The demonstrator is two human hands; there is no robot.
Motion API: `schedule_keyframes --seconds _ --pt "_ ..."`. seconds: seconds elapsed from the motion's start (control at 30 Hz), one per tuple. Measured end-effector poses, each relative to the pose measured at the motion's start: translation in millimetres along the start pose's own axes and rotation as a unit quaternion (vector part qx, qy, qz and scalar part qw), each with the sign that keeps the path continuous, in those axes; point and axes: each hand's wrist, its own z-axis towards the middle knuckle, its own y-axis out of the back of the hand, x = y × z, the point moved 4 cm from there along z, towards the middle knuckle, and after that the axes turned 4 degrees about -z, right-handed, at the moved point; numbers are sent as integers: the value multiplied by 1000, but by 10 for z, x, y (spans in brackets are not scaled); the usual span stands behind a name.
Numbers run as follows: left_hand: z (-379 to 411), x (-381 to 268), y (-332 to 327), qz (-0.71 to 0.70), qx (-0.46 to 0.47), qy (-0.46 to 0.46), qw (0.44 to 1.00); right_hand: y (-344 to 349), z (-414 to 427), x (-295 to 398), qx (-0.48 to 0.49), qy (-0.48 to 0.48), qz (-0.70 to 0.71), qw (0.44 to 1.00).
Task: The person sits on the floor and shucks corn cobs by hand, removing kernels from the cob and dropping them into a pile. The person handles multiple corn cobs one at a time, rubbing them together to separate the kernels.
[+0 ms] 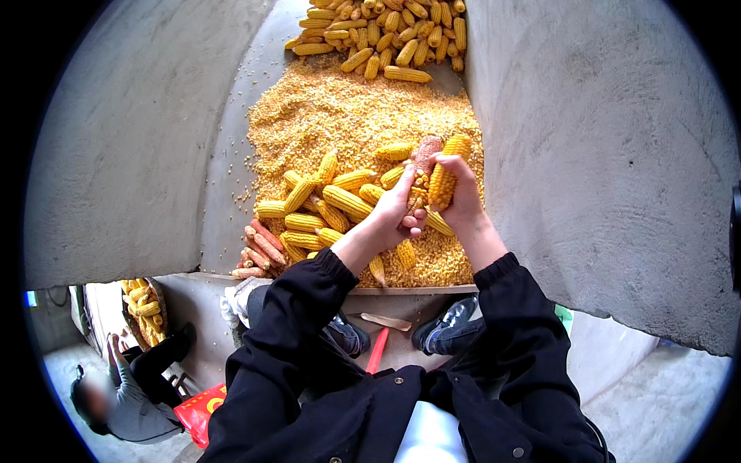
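Observation:
My left hand point(399, 202) grips a partly shelled corn cob point(427, 155), its upper part bare and reddish, with some yellow kernels left lower down. Close against it on the right, my right hand point(468, 191) holds a full yellow ear of corn point(450, 173) tilted slightly. Below and left of both hands, several whole ears of corn point(347, 199) lie on a thick bed of loose kernels point(353, 116). Bare reddish cobs point(266, 243) are heaped at the near left corner of the bed. My palms and some fingertips are partly hidden behind the cobs.
A pile of ears point(388, 35) rises at the far end. Concrete walls point(579, 144) flank the kernels, with a low ledge point(417, 290) in front. At lower left, a person point(133, 399) sits near a basket of corn point(145, 309) and a red bag point(202, 411).

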Motion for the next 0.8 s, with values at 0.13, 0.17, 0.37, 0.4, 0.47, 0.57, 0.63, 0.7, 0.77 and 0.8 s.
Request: schedule_keyframes --seconds 0.13,0.17,0.37,0.4,0.47,0.57,0.63,0.7,0.77,0.8 --pt "-74 -142 -67 -29 34 -28 999 63 -5 82 6 1 28 1000" --pt "-95 -169 -72 -19 16 -45 999 53 -6 60 6 1 16 1000" --pt "-107 -252 -84 175 -3 -178 968 59 -12 77 8 16 -33 999" --pt "-102 -271 -120 207 -9 -190 960 67 -16 88 16 11 -32 999" --pt "-130 -260 -154 180 -15 -200 963 94 -23 88 1 15 -39 999" --pt "-161 -257 -120 165 1 -178 970 2 -68 68 -12 31 -38 999" --pt "-139 -234 -89 181 1 -173 968 10 -48 54 7 30 -37 999" --pt "-131 -192 -78 216 -20 -189 958 30 -21 27 10 31 -45 998" --pt "-157 -151 -82 280 -59 -230 930 69 -5 -24 -10 32 -58 998" --pt "-159 -144 -95 311 -76 -251 914 120 1 -52 -32 36 -68 997"
